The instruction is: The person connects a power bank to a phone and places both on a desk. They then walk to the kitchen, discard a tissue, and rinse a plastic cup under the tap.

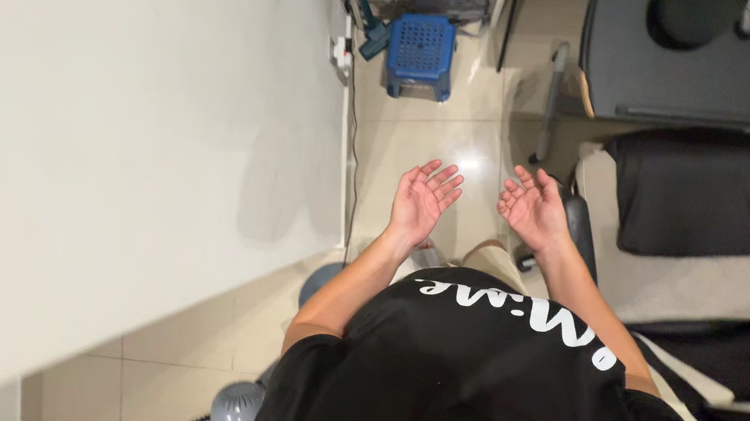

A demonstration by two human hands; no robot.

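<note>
While both hands are raised palms up at the centre of the frame, nothing is held in either; the left hand (423,200) is spread with fingers loosely curled, and the right hand (532,208) is likewise released, the two kept a little apart over the tiled floor (423,144); the white counter (116,106) is seen filling the left of the frame, just beside the left hand; a blue stool (421,51) is set at upper centre, well apart from the hands; a chair (683,244) with a black cushion is placed at right, its edge near the right hand.
</note>
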